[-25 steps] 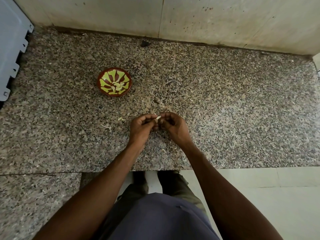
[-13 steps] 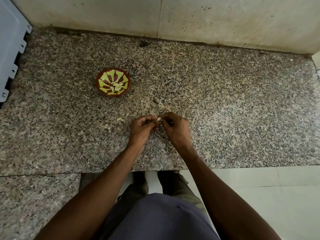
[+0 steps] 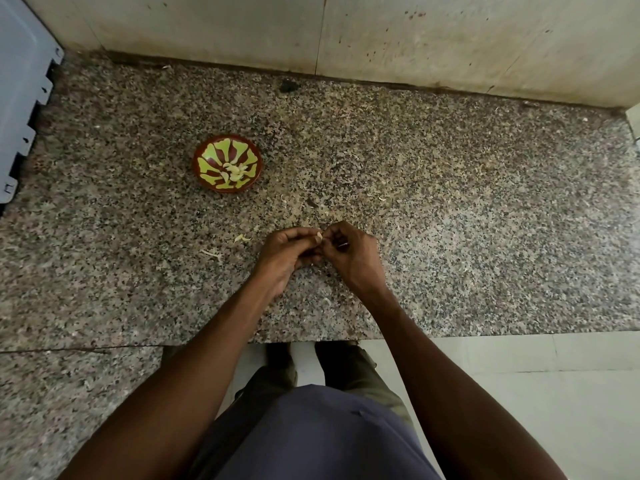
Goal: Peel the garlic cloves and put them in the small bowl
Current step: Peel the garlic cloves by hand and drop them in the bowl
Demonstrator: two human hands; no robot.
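Observation:
My left hand (image 3: pixel 287 252) and my right hand (image 3: pixel 349 254) meet fingertip to fingertip low over the granite counter (image 3: pixel 450 209). Between them they pinch one pale garlic clove (image 3: pixel 319 235), of which only a small tip shows. The small bowl (image 3: pixel 227 163), red-brown with a yellow-green pattern, stands on the counter to the upper left of my hands. Several peeled cloves (image 3: pixel 236 172) lie in its middle.
Bits of garlic skin (image 3: pixel 242 238) lie on the counter left of my hands, and more small scraps are scattered around. A grey-blue panel (image 3: pixel 17 98) stands at the far left. A tiled wall (image 3: pixel 346 36) closes the back. The counter's front edge runs just below my wrists.
My hands stay together on the clove. The right-hand fingers have worked slightly over it, and less of the clove shows now than a second ago.

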